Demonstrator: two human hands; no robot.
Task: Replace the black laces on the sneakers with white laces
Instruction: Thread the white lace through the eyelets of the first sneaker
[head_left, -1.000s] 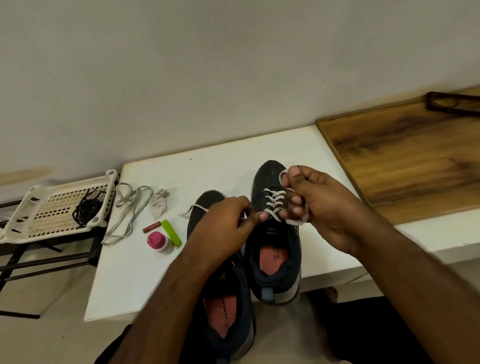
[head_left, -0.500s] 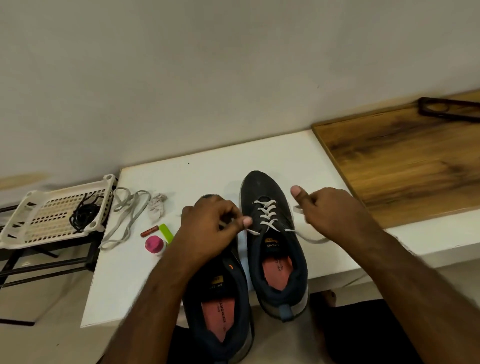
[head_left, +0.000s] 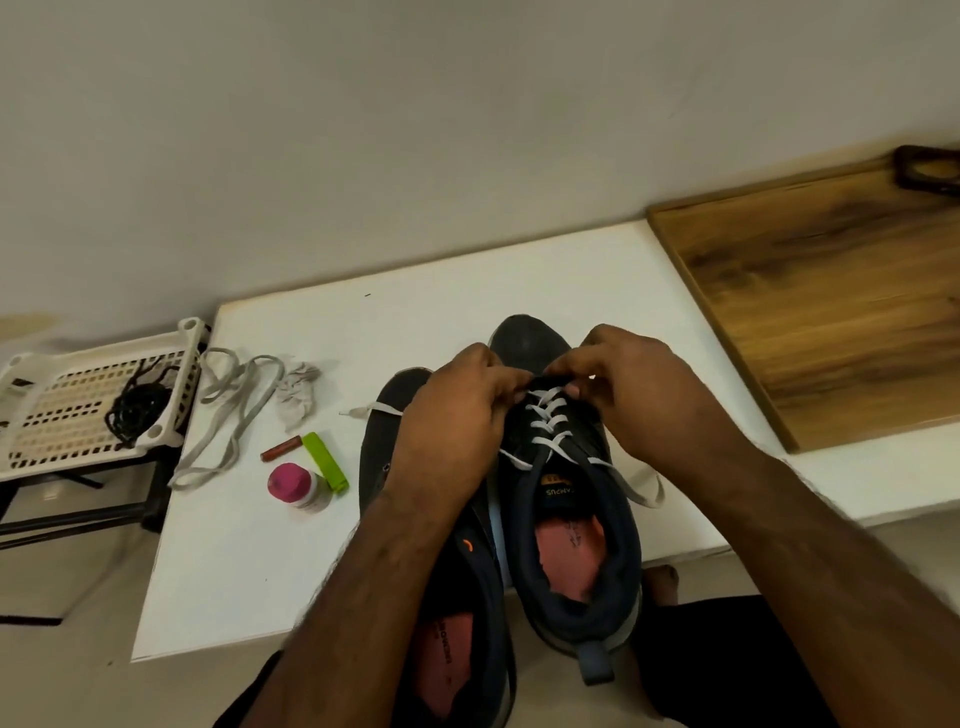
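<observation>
- Head view: white table (head_left: 249, 545) against a pale wall, wooden board (head_left: 831, 322) laid at its right end.
- Two dark sneakers side by side at the near edge, heels overhanging: right sneaker (head_left: 566, 519) partly threaded with a white lace (head_left: 545, 421), left sneaker (head_left: 415, 571) mostly under the forearm.
- Left hand (head_left: 457, 415) curled, fingertips pinching the white lace at the top-left eyelets.
- Right hand (head_left: 639, 384) curled, fingertips pinching the same lace at the topmost crossing, nearly touching the left fingers.
- Loose lace ends trailing out on both sides of the hands, onto the table.
- Spare grey lace (head_left: 228, 410), crumpled cloth (head_left: 298, 389), pink-capped bottle (head_left: 296, 486), green stick (head_left: 324, 462) left of the shoes.
- Black laces (head_left: 135, 405) bundled in a white plastic rack (head_left: 62, 415) off the table's left end.
</observation>
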